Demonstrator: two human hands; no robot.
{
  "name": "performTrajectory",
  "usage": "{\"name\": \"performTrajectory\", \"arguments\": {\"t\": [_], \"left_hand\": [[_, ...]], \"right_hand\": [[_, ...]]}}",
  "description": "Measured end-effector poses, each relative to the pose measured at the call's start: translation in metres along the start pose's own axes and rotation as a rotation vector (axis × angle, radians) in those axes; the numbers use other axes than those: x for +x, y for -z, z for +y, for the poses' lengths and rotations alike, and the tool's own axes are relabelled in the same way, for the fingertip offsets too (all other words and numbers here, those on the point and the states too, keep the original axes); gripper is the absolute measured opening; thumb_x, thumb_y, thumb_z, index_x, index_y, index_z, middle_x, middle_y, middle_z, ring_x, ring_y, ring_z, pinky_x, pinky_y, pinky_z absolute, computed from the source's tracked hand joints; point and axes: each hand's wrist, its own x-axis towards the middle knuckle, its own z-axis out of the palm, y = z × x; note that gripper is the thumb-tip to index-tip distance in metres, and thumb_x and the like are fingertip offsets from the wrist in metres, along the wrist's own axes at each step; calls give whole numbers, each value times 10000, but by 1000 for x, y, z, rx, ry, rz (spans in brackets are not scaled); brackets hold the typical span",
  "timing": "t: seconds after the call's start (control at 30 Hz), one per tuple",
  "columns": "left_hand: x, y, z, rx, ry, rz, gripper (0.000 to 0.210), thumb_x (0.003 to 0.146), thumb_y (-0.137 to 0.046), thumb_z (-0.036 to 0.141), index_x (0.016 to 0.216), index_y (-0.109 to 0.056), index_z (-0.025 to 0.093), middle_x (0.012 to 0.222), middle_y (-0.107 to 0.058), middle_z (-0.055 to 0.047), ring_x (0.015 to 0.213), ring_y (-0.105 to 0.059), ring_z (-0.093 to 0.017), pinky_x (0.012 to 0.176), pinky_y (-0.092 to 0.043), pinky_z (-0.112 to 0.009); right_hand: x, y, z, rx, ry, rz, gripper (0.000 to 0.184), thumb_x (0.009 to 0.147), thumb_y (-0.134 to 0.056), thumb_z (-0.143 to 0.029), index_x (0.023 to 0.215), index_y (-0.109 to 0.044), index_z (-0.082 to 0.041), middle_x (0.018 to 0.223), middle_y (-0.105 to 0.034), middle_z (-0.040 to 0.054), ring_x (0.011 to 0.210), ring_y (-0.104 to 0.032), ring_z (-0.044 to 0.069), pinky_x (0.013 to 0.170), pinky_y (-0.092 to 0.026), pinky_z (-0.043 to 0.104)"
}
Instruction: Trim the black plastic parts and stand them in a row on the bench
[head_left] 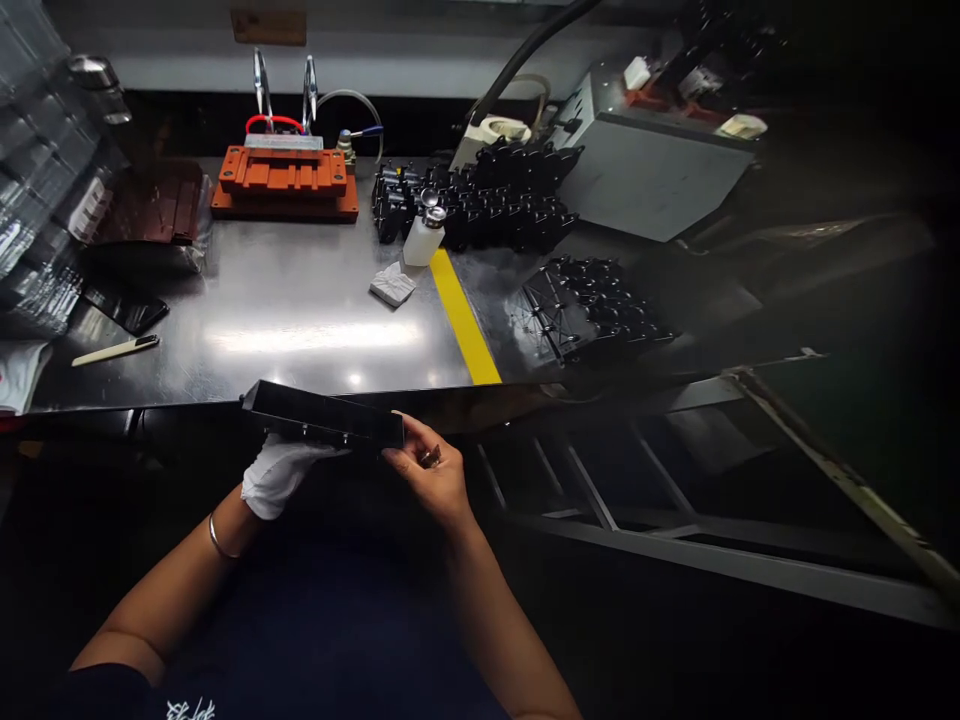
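Observation:
A long black plastic part [322, 412] with small pegs along its lower side is held up in front of the bench's front edge, tilted slightly down to the right. My left hand [279, 475], in a white glove, supports it from below near its left end; its fingers are partly hidden behind the part. My bare right hand [433, 470] pinches the right end between thumb and fingers. A small dark item, too unclear to name, shows at the curled fingers of that hand.
On the metal bench [300, 290] stand an orange clamping fixture [285, 180], a white pump bottle [425, 236], a folded white wipe [392, 285] and a cream-handled knife [116, 351]. Black parts [487, 200] are piled behind a yellow tape strip [465, 320]. A grey metal box [645, 170] sits right.

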Motion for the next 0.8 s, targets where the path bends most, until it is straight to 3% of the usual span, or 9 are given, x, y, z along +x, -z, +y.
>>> {"name": "performTrajectory", "arguments": {"t": [0.13, 0.3, 0.43, 0.53, 0.8], "left_hand": [[10, -15, 12, -171, -62, -100, 369, 708, -745, 255, 1050, -608, 231, 1076, -670, -31, 1096, -609, -271, 901, -511, -474], [27, -40, 10, -279, -160, 211, 307, 702, -756, 257, 953, -583, 219, 903, -669, 10, 939, -654, -196, 790, -546, -330], [25, -46, 3, -134, -480, 351, 525, 664, -797, 218, 1119, -547, 293, 1042, -679, 38, 1005, -654, -175, 903, -520, -330], [18, -42, -3, 78, -696, 390, 654, 655, -812, 228, 1220, -492, 305, 1167, -661, 10, 1128, -610, -186, 1001, -466, -339], [12, -37, -13, 126, -686, 355, 684, 663, -811, 209, 1243, -463, 309, 1143, -668, 10, 1206, -562, -196, 1092, -386, -373]], "right_hand": [[4, -12, -13, -75, 80, 102, 385, 689, -744, -395, 1010, -690, -190, 503, -337, -97, 449, -311, 64, 461, -308, 225], [2, -32, -15, -165, 157, 157, 416, 774, -674, -430, 1115, -595, -206, 652, -501, -48, 543, -461, 100, 561, -419, 247], [-8, -34, -16, -91, 71, 102, 271, 910, -483, -443, 1029, -577, -218, 800, -605, 10, 695, -571, 132, 651, -470, 258], [-15, -40, -18, 34, 34, 36, 253, 885, -523, -451, 906, -602, -211, 743, -610, 8, 660, -569, 133, 604, -475, 248], [-18, -54, -16, 109, 45, 161, 216, 839, -591, -410, 855, -637, -199, 744, -636, 22, 695, -595, 149, 652, -504, 270]]}}
